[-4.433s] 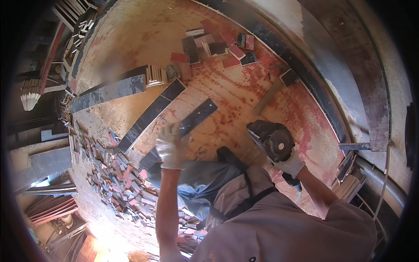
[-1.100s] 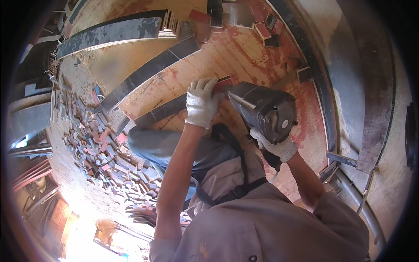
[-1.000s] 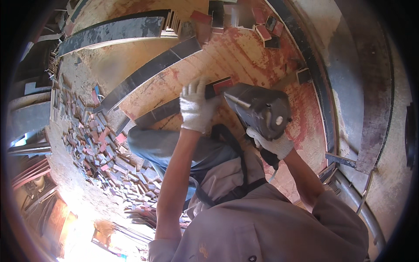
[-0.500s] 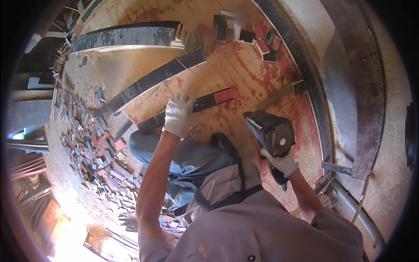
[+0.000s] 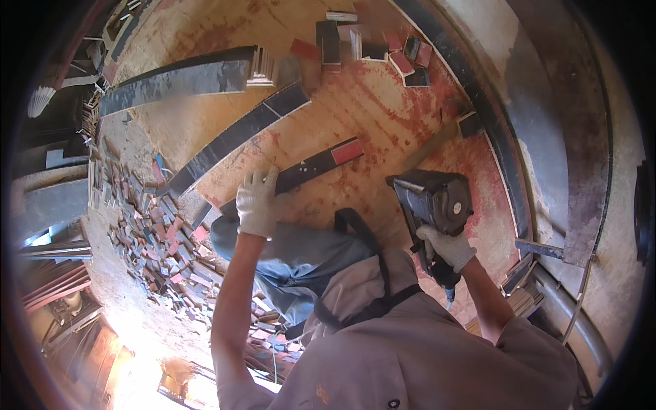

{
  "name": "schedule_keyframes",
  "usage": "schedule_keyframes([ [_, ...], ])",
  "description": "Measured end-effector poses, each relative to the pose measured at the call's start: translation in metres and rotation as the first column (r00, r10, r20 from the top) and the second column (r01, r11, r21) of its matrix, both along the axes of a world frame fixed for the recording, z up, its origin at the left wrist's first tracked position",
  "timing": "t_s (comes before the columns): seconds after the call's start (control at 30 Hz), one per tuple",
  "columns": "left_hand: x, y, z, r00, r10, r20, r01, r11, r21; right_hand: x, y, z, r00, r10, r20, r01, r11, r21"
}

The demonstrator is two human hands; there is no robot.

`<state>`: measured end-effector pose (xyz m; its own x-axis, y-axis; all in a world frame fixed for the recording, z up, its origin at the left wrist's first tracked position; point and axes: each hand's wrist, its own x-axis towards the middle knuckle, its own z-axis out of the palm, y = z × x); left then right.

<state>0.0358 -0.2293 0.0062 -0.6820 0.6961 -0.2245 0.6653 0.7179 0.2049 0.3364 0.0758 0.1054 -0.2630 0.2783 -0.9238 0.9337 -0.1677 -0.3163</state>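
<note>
My left hand (image 5: 257, 201), in a white glove, presses flat on the near end of a short dark plank (image 5: 311, 166) with a red end that lies on the worn wooden work surface (image 5: 383, 116). My right hand (image 5: 447, 247), also gloved, grips the handle of a black power saw (image 5: 434, 205) held to the right of the plank, off the wood. A dark strap runs over my shoulder and my blue trouser knee sits below the plank.
Two longer dark planks (image 5: 239, 137) (image 5: 181, 78) lie farther up the surface. Several short offcuts (image 5: 372, 48) sit at the top. A heap of small offcuts (image 5: 160, 239) covers the ground at left. A dark curved rail (image 5: 492, 130) bounds the right side.
The saw has pulled back to the right, away from the plank. My left hand has slid toward the plank's near end and stays pressed on it. The view has shifted slightly.
</note>
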Motion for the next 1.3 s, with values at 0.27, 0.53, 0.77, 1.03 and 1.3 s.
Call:
schedule_keyframes([
  [0.27, -0.019, 0.008, 0.049, 0.984, -0.146, 0.100, 0.146, 0.989, 0.011, 0.030, -0.015, -0.030, 0.996, 0.055, -0.065, -0.044, 0.986, 0.162],
  [0.53, -0.008, -0.106, 0.152, 0.997, 0.018, -0.081, -0.009, 0.993, 0.114, 0.048, -0.027, -0.058, 0.957, 0.081, -0.280, 0.015, 0.946, 0.324],
  [0.77, -0.022, -0.107, 0.130, 0.887, 0.440, -0.140, -0.405, 0.887, 0.223, 0.066, -0.014, -0.090, 0.953, 0.139, -0.269, -0.041, 0.939, 0.342],
  [1.03, -0.102, 0.020, 0.041, 0.983, 0.104, -0.151, -0.075, 0.980, 0.185, 0.062, -0.016, -0.080, 0.959, 0.153, -0.238, -0.071, 0.945, 0.320],
  [1.3, -0.003, 0.022, 0.032, 0.999, 0.023, -0.024, -0.020, 0.992, 0.127, 0.065, -0.022, -0.057, 0.879, -0.241, -0.412, 0.205, 0.970, -0.130],
])
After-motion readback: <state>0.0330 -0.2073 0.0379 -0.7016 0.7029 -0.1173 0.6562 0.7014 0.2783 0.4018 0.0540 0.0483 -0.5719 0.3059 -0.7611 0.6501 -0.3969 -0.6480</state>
